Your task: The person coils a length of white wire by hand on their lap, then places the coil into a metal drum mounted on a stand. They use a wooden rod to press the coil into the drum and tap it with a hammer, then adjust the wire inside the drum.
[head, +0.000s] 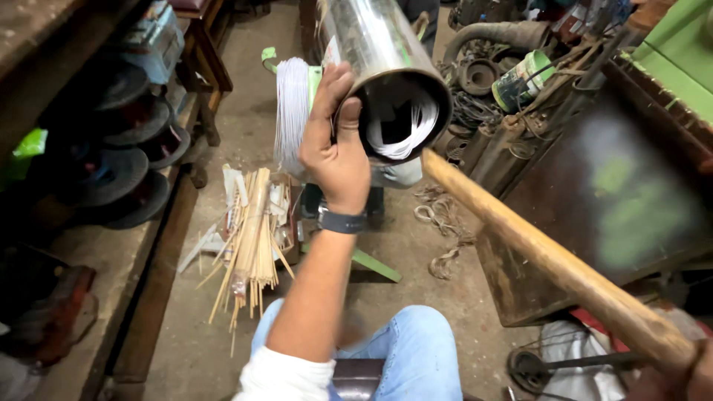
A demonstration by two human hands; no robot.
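Note:
My left hand [336, 152] grips the open end of a shiny metal cylinder [375, 41], thumb hooked inside the rim. White wire loops [405, 126] show inside the cylinder's dark opening. A long wooden stick [549, 263] runs from my right hand [698, 371], only partly visible at the lower right corner, up to the cylinder's mouth, its tip touching the rim. A dark watch band [342, 221] circles my left wrist. A coil of white wire [292, 111] hangs on a green frame behind my left hand.
A bundle of thin wooden sticks [249, 238] lies on the concrete floor. Dark wire spools [119, 174] stack along the left bench. A dark metal box [616, 200] stands at right, with metal scrap [483, 82] behind. My knee in blue jeans [408, 349] is below.

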